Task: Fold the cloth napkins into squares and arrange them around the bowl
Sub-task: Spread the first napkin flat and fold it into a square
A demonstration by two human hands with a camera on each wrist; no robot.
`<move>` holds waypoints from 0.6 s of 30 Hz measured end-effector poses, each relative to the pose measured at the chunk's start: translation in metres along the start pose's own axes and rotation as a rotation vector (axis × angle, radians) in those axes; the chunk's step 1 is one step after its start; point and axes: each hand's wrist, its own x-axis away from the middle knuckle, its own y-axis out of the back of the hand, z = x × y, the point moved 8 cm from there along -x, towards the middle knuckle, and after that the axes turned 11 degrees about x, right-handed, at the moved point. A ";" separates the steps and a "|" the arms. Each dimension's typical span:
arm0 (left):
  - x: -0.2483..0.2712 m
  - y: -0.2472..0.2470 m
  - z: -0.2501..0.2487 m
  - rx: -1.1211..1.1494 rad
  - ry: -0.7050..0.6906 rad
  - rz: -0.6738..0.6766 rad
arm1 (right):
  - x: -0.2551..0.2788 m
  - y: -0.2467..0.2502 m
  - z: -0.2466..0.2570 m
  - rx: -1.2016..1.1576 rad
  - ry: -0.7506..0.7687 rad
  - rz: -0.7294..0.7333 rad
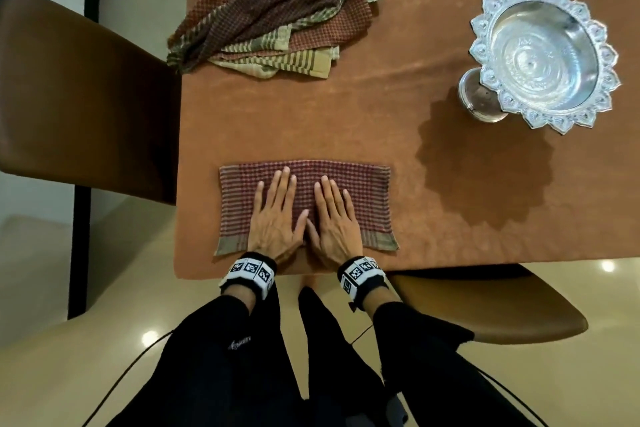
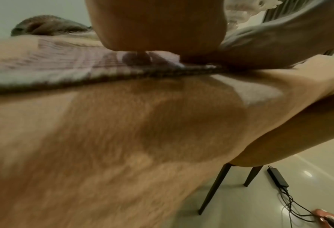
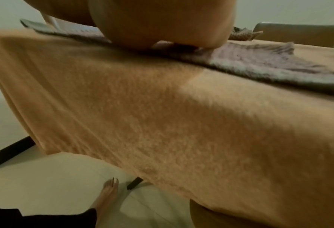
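A red checked napkin [image 1: 367,191], folded into a wide rectangle, lies near the front edge of the table. My left hand [image 1: 275,208] and right hand [image 1: 334,211] press flat on its middle, side by side, fingers straight. In the left wrist view the palm of my left hand [image 2: 156,23] rests on the napkin [image 2: 51,61]; in the right wrist view the palm of my right hand [image 3: 162,21] lies on the napkin [image 3: 259,61]. A heap of unfolded napkins [image 1: 273,10] sits at the back left. The silver pedestal bowl [image 1: 543,55] stands at the right.
An orange-brown cloth [image 1: 311,114] covers the table. A brown chair [image 1: 79,94] stands at the left and another [image 1: 491,305] at the front right. Cables and a power adapter [image 2: 277,177] lie on the floor.
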 end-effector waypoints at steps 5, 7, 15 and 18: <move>0.009 -0.001 0.019 -0.006 0.024 -0.058 | 0.015 0.002 -0.035 0.010 -0.134 -0.023; 0.011 0.000 0.022 -0.001 0.045 -0.074 | 0.026 0.004 -0.060 0.017 -0.215 -0.026; 0.025 0.010 0.040 0.001 0.032 -0.114 | 0.046 0.011 -0.102 0.071 -0.359 -0.005; 0.019 0.020 0.036 -0.007 -0.023 -0.137 | 0.032 0.029 -0.085 0.054 -0.320 -0.096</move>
